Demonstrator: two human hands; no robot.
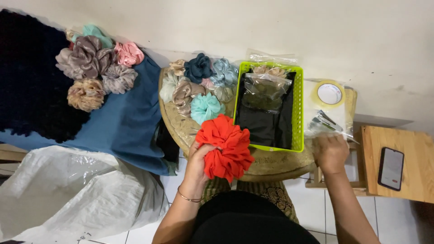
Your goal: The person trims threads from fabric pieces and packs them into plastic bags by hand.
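Note:
My left hand [197,163] grips a large red scrunchie [227,147] above the near edge of a round wooden table [181,129]. My right hand [331,152] rests on a stack of clear plastic bags [327,118] at the table's right side, fingers curled over the bags' near edge. A lime green basket [298,108] with bagged scrunchies and black lining sits between the two hands. Several loose scrunchies [199,86] in teal, beige, navy and pale blue lie on the table's far left part.
A tape roll [329,94] lies past the bags. A phone [391,168] lies on a wooden stool [416,180] at right. More scrunchies [95,65] rest on blue cloth [122,126] at left, above a white sack [68,190].

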